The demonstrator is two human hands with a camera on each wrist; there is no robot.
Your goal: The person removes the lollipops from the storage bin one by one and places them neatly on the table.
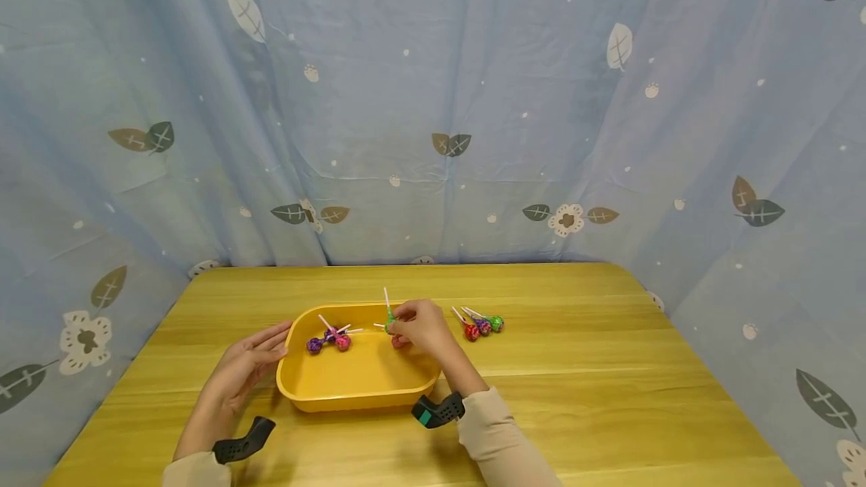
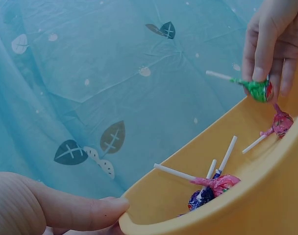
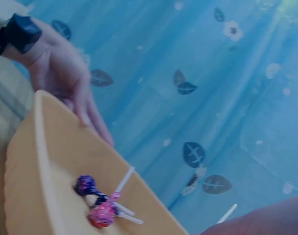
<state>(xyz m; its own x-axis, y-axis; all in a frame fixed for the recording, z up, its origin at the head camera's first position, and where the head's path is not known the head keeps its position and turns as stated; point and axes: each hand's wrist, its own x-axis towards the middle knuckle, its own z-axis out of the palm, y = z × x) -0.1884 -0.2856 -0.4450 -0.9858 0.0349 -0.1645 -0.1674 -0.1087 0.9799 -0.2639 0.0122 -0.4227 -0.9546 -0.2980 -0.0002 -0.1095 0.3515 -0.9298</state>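
Note:
My right hand [image 1: 423, 328] pinches a green-wrapped lollipop [image 2: 260, 91] over the right part of a yellow tray [image 1: 358, 402], its white stick pointing up in the head view. Below it, a pink lollipop [image 2: 282, 123] lies inside the tray's right end. My left hand [image 1: 250, 365] rests against the tray's left side, fingers straight along the outside and the thumb at the rim. At the tray's left end lie purple lollipops [image 1: 314, 346] and another pink lollipop [image 3: 102, 214], their sticks crossing.
On the wooden table [image 1: 609, 397], right of the tray, lie a red lollipop [image 1: 471, 332], a purple-and-red one [image 1: 483, 328] and a green one [image 1: 497, 323], close together. A blue patterned curtain [image 1: 379, 96] hangs behind the table and along its sides.

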